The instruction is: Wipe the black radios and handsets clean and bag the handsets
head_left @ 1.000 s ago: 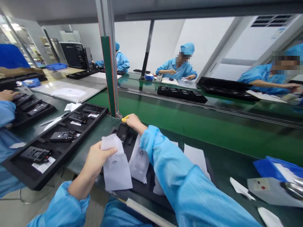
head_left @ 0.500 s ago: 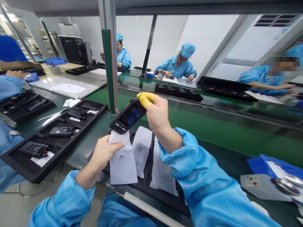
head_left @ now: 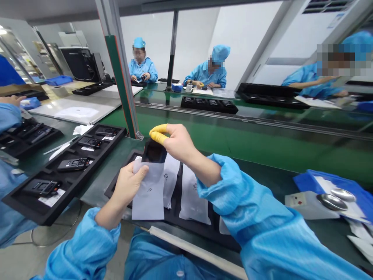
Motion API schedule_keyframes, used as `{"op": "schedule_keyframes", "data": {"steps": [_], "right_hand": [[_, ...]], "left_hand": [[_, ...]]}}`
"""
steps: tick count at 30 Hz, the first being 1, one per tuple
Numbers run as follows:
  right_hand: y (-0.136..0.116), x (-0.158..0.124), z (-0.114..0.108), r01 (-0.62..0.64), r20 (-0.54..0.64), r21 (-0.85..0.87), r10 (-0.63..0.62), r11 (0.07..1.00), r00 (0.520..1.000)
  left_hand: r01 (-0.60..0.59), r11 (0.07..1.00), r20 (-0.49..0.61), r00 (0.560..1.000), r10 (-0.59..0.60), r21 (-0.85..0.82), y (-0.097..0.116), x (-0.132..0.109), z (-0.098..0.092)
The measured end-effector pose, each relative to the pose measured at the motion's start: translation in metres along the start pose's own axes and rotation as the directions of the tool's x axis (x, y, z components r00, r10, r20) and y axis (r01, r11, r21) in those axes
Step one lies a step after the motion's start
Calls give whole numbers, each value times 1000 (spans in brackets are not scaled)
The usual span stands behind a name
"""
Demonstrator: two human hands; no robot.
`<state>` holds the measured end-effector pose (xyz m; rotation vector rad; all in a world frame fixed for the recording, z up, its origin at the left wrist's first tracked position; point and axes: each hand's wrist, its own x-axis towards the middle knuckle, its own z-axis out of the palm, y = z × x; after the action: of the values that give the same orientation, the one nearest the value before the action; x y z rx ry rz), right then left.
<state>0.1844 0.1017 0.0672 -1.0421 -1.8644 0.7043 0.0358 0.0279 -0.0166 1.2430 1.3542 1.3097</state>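
My left hand [head_left: 128, 186] pinches the top of a white paper-like pouch [head_left: 148, 194] and holds it upright over a black tray [head_left: 177, 217]. My right hand [head_left: 174, 140], with yellow finger cots on thumb and forefinger, grips a small black device [head_left: 154, 151] and holds its lower end in the mouth of the pouch. Two more white pouches [head_left: 192, 196] lie on the tray under my hands.
A long black tray [head_left: 62, 171] with several black devices sits at the left. A green conveyor belt [head_left: 250, 144] runs across behind. A blue bin [head_left: 335, 190] and a white box are at the right. Several people in blue coats work at the far side and at my left.
My right hand lifted the black device off the tray, turned it end-down and brought it to the mouth of the pouch that my left hand holds.
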Motion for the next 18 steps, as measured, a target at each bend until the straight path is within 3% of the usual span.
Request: {"op": "schedule_keyframes", "data": {"steps": [2, 4, 8, 12, 15, 18], "right_hand": [[-2, -6, 3, -21, 50, -25, 23, 999, 999], [-5, -15, 6, -37, 77, -49, 41, 998, 996], [-12, -31, 7, 32, 137, -130, -14, 991, 990], [-12, -37, -8, 128, 80, -186, -114, 974, 990], [-5, -40, -29, 120, -47, -159, -129, 980, 991], [3, -52, -50, 101, -117, -184, -124, 978, 985]], "left_hand": [[-78, 995, 10, 997, 78, 57, 1, -1, 1], [-162, 976, -55, 984, 171, 142, 2, 0, 3], [-299, 886, -173, 910, 377, 354, 9, 0, 7], [-419, 815, -149, 848, 509, 400, 31, -7, 10], [-395, 836, -184, 854, 487, 381, 47, -3, 9], [-205, 899, -232, 922, 309, 387, 45, 29, 4]]}}
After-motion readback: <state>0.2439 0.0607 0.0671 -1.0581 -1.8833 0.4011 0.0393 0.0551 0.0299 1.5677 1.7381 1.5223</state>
